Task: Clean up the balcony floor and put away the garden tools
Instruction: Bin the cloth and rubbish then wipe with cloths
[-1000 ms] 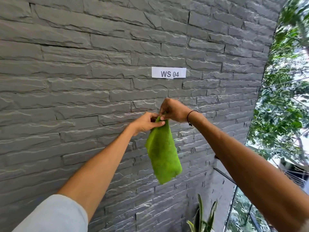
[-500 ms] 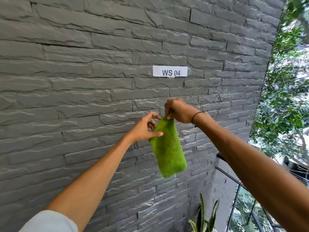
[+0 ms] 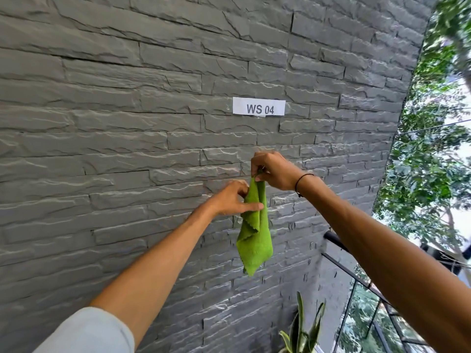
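Head view: green cloth (image 3: 254, 240) sits center frame, hanging against the grey stone wall (image 3: 102, 149) just below the "WS 04" label (image 3: 258, 106). Change vs half a second ago: it hung as a flat panel, now it's bunched and folded on itself with a zigzag edge showing at mid-height, and the top corner has gone up higher on the wall. Reads like it's being hooked or hung up there; no hook or nail visible, hidden behind the fingers, so can't confirm. If so, cloth is nearly put away; floor and tools not in frame. Right hand (image 3: 274, 171), black band on the wrist, arm reaching in from lower right, knuckles up, thumb and fingers pinching the cloth's top corner. Left hand (image 3: 230, 200), arm from lower left, grey sleeve at the frame bottom, thumb laid across the front of the cloth, fingers curled behind its upper edge, gripping it. Plant (image 3: 300, 329) bottom center, glass railing (image 3: 356, 307) lower right.
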